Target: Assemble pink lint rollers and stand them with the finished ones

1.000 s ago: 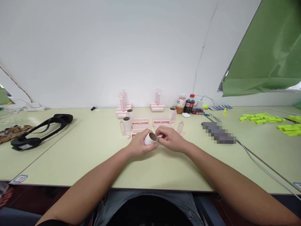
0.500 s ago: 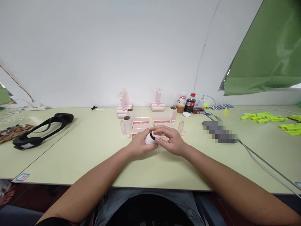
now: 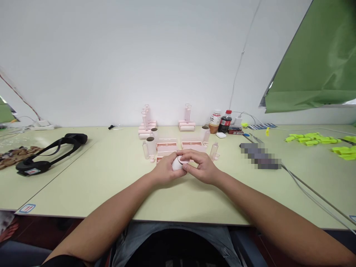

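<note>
I have a small white roll (image 3: 177, 163) between my two hands, above the middle of the tabletop (image 3: 111, 178), a little nearer its front edge than its back. My left hand (image 3: 164, 170) is curled round the roll's left side, fingers closed on it. My right hand (image 3: 200, 167) meets it from the other side, thumb and fingertips pinching a pale pink cap (image 3: 184, 160) that sits against the roll's open end (how far in it sits I cannot tell). Just behind my hands lie pink trays (image 3: 167, 146) with upright white rolls (image 3: 150, 145) and small clear bottles (image 3: 213, 150) beside them. Toward the back edge stand two drink bottles (image 3: 219, 121). A black headset (image 3: 50, 152) lies well apart near the left edge.
</note>
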Motion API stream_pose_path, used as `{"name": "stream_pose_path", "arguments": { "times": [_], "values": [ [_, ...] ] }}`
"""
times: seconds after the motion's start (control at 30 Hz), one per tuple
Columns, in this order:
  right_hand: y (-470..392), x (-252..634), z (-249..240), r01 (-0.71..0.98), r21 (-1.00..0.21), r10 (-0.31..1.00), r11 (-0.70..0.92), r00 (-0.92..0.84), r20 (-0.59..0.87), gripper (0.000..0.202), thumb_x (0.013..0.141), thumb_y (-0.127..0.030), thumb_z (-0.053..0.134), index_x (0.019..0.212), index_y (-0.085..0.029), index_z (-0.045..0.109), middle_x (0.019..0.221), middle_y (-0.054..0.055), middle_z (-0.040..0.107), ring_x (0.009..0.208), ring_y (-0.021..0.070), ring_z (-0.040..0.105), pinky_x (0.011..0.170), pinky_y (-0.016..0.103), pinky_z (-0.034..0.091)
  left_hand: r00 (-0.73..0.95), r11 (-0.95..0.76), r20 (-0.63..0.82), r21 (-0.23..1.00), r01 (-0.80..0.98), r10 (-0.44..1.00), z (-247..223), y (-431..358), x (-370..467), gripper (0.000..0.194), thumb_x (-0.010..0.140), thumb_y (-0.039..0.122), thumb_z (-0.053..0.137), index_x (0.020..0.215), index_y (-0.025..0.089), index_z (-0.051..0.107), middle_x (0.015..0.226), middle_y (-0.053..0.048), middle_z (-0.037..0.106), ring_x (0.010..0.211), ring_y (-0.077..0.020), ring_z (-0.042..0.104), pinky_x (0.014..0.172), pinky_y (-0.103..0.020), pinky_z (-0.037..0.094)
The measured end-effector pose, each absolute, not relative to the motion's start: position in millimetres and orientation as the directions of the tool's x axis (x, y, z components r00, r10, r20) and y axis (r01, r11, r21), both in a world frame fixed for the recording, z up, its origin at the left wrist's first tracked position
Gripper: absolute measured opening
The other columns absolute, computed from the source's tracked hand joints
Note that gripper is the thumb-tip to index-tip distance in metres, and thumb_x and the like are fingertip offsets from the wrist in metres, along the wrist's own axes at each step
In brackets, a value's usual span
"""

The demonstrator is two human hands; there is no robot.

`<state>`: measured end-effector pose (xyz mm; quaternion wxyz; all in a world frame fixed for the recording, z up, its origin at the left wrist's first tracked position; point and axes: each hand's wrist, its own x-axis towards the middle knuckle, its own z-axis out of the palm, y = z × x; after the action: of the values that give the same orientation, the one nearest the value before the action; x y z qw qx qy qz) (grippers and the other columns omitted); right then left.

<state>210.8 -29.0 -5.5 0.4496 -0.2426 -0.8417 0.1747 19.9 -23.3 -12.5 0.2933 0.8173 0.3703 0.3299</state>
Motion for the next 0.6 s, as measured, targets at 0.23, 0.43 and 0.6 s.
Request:
{"name": "stream_pose_path", "arguments": {
  "times": [0.23, 0.43, 0.6],
  "values": [
    [-25.6, 208.7, -12.9, 0.224, -0.527, 0.567, 0.82, -0.451, 0.69, 0.025, 0.088, -0.023, 0.057, 0.111, -0.023, 0.069, 0.125, 0.011, 0.066, 0.115, 0.0245, 0.063, 0.099, 0.044, 0.049, 0.516, -0.577, 0.351, 0.721, 0.383, 0.781, -13.8, -21.8, 20.5, 0.044, 0.078, 0.04, 0.065, 0.117, 0.022, 0.056, 0.115, -0.003, 0.065, 0.099, -0.0221, 0.062, 0.083, -0.033, 0.049],
    [-24.8, 206.0, -18.3, 0.23, -0.552, 0.594, 0.801, -0.423, 0.685, 0.039, 0.09, -0.026, 0.056, 0.128, -0.026, 0.063, 0.131, 0.008, 0.062, 0.123, 0.0259, 0.057, 0.106, 0.047, 0.045, 0.503, -0.563, 0.347, 0.735, 0.378, 0.792, -14.0, -21.9, 20.8, 0.041, 0.079, 0.04, 0.064, 0.115, 0.022, 0.057, 0.112, -0.003, 0.066, 0.096, -0.0219, 0.063, 0.081, -0.032, 0.049],
    [-25.3, 204.4, -19.3, 0.238, -0.552, 0.595, 0.799, -0.443, 0.67, 0.041, 0.092, -0.028, 0.054, 0.132, -0.026, 0.059, 0.136, 0.009, 0.058, 0.126, 0.0268, 0.054, 0.108, 0.049, 0.043, 0.496, -0.569, 0.363, 0.737, 0.366, 0.789, -15.0, -21.0, 21.1, 0.042, 0.079, 0.038, 0.064, 0.115, 0.02, 0.057, 0.111, -0.004, 0.067, 0.095, -0.0214, 0.063, 0.081, -0.032, 0.05]
  ]
}}
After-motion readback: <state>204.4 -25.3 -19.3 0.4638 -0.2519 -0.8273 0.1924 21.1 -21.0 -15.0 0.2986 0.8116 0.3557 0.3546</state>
